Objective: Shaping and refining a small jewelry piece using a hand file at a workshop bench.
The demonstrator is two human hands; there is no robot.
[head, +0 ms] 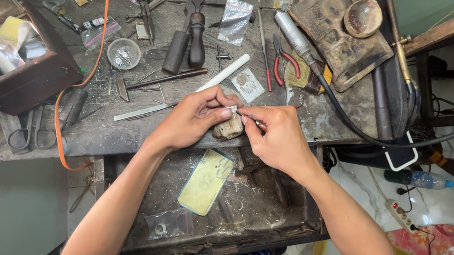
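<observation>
Small silver piece (233, 109) pinched in left hand (193, 120) grip above wooden peg (228, 128). Right hand (278, 136) grip closed on thin metal tool (251, 118), tip touching piece. Red-handled pliers (280, 62) lie at one o'clock on tabletop (94, 128).

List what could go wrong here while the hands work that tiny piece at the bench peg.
1. The small silvery piece is pinched only by the left hand fingertips; it might slip and drop into the tray below.
2. The right hand holds a thin tool aimed towards the left fingertips; a slip could jab them.
3. The orange cable crosses the cluttered bench and may snag the loose tools.
</observation>
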